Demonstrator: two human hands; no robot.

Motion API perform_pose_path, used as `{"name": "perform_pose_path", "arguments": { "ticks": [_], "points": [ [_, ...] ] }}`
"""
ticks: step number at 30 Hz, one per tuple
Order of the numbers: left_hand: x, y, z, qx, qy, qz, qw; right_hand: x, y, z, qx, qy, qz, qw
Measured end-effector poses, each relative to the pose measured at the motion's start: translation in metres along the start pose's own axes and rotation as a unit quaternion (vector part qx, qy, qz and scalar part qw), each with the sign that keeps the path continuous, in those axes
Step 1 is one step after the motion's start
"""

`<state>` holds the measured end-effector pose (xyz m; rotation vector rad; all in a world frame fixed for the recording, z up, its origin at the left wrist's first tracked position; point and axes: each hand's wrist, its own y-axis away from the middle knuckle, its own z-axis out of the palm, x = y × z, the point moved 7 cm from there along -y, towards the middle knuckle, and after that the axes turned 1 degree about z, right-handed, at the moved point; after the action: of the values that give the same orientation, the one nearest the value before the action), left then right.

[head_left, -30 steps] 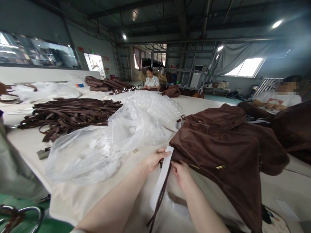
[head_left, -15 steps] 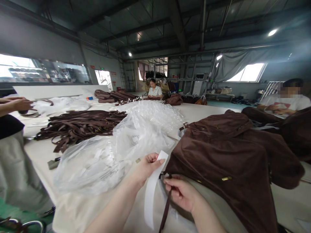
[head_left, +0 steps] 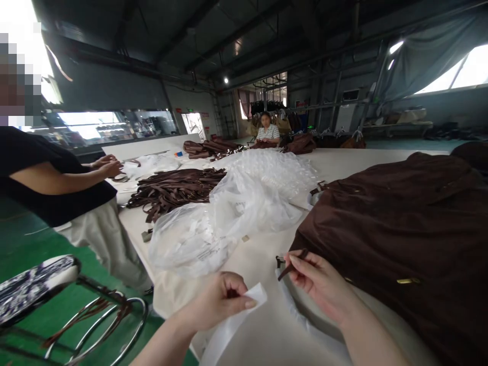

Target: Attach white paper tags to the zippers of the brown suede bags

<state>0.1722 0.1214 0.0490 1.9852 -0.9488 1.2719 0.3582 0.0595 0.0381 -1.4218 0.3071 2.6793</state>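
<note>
Between the thumb and fingers of my left hand (head_left: 223, 302) is a white strip (head_left: 232, 330), its short end sticking out to the right and the rest hanging down. My right hand (head_left: 314, 279) pinches a thin dark brown strap (head_left: 292, 267) beside a small dark buckle (head_left: 280, 261). Just beyond my right hand lies a large brown bag (head_left: 381, 229) with a gold-coloured metal piece (head_left: 408, 280). A pale edging curves across the table below my right hand. The two hands are apart.
Clear plastic bags (head_left: 190, 239) and a pile of brown straps (head_left: 175, 190) lie on the white table (head_left: 263, 254). A person in a black top (head_left: 57, 178) stands at the left, near a patterned stool (head_left: 34, 284). Another person (head_left: 267, 132) sits at the far side.
The view has swung left. My hands have moved farther apart, and the white strip has come away from the brown strap. More of the standing person and the stool shows.
</note>
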Motion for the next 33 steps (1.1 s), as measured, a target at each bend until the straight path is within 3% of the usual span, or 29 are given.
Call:
{"name": "perform_pose_path", "arguments": {
  "ticks": [7,14,19,24,33],
  "points": [
    [0.000,-0.003,0.007,0.015,-0.007,-0.006,1.000,0.014,-0.001,0.012,-0.002,0.043,0.014,0.999],
    [-0.005,-0.005,0.007,0.033,-0.063,-0.010,0.997,0.017,-0.004,0.009,0.032,0.067,0.009,0.997],
    [-0.001,0.000,0.003,0.086,-0.155,0.004,0.984,0.014,-0.009,0.005,0.087,0.193,-0.037,0.977],
    [0.005,0.002,0.003,0.096,-0.204,0.008,0.974,0.010,-0.007,0.012,0.083,0.275,-0.070,0.955],
    [0.000,-0.003,0.007,0.098,-0.177,0.005,0.979,0.017,-0.007,0.016,0.059,0.267,-0.045,0.961]
  ]
}}
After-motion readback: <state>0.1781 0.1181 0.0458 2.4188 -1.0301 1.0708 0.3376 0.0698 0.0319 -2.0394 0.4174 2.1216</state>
